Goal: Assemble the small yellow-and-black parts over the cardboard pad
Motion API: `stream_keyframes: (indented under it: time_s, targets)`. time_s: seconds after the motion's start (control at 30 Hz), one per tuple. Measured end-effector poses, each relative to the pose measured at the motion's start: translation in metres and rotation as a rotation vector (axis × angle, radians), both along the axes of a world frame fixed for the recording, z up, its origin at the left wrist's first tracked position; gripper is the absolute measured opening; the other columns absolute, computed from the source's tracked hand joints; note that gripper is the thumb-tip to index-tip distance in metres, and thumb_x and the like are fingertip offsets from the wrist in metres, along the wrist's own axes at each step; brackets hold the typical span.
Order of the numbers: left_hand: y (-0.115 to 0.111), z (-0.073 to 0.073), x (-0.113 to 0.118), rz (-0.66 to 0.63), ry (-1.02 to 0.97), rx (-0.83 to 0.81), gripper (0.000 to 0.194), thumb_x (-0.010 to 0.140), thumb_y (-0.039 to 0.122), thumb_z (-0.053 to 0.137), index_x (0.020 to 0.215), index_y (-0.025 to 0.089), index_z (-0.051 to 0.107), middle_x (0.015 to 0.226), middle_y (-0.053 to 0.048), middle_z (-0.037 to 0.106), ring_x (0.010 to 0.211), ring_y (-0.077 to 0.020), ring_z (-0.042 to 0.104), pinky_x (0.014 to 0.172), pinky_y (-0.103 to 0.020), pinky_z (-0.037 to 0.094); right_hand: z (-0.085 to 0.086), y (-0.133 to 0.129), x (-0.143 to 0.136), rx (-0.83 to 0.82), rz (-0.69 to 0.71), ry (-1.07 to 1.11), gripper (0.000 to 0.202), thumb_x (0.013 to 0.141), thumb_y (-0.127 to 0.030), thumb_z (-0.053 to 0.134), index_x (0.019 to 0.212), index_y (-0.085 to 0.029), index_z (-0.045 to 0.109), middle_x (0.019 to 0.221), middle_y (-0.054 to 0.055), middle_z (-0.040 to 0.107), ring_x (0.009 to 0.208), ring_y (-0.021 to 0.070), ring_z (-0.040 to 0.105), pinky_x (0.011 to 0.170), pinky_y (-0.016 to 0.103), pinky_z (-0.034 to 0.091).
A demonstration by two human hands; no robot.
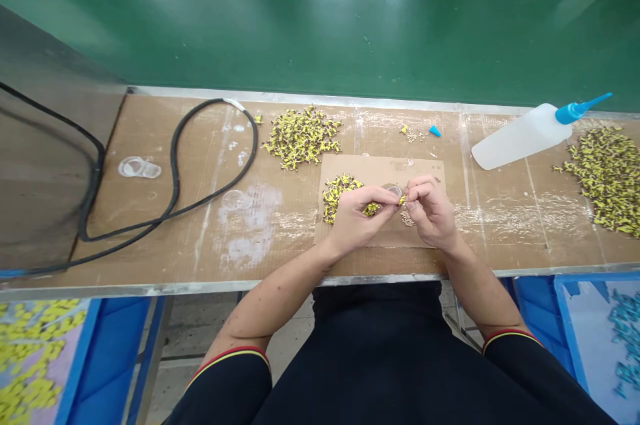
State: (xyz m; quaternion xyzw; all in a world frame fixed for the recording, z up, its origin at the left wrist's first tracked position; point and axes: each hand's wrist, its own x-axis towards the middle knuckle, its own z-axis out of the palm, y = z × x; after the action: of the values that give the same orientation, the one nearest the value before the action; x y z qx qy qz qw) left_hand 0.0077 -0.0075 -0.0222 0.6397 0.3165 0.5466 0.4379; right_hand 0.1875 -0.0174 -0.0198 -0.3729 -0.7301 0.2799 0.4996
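Above a cardboard sheet, my two hands meet fingertip to fingertip. My left hand pinches a small yellow piece, whose exact kind is too small to make out. The fingers of my right hand are pressed together at the same piece; whether they grip it or another tiny part is hidden. A pile of yellow and dark pieces lies on the sheet, partly behind my left hand. Under my fingers are tiny pale parts, and just behind them is a small clear round dish.
Larger piles of yellow pieces lie at the back left and far right. A white squeeze bottle lies near a blue cap. A black cable loops at left. Blue trays flank the bench below.
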Motion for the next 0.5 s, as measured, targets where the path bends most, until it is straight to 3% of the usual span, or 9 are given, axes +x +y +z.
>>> stream_keyframes:
  time_s: [0.5]
  targets:
    - [-0.0003,0.0031,0.0000,0.032,0.049,0.071,0.007,0.089,0.014,0.074,0.084,0.019,0.075,0.084,-0.005,0.082,0.079,-0.0160,0.079,0.076,-0.028,0.064,-0.0019,0.0017,-0.0011,0.086,-0.029,-0.060,0.010,0.097,-0.015,0.057,0.097,-0.026,0.057,0.090,0.002,0.057,0.081,0.0173,0.058,0.068,0.032,0.051]
